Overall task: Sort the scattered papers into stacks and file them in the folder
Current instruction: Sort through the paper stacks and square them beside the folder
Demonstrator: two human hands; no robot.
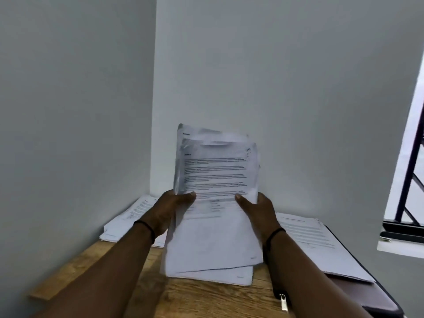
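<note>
Two pale grey walls [298, 76] meet in a corner and fill most of the view; at the right edge a window [410, 180] with dark bars is cut off by the frame. Below, a wooden table [195, 299] sits pushed into the corner, its grain showing only at the near edge and the left.

A dark folder [358, 292] lies open on the table's right side, partly cut off at the bottom right, with a zip pull [283, 301] showing near its near corner; a stack of printed sheets [321, 244] rests on it. A second stack [128, 216] lies at the left against the wall, its near end hidden behind the left forearm.

In the middle, a bundle of papers [215, 203] stands upright, its lower edge down on or just above the table, I cannot tell which; the sheets are uneven, tops fanned and slightly curled. The left hand [169, 210] grips the bundle's left edge, thumb on the front; the right hand [259, 210] grips the right edge the same way; the fingers behind are hidden. The print is too blurred to read. A dark band circles each wrist.
</note>
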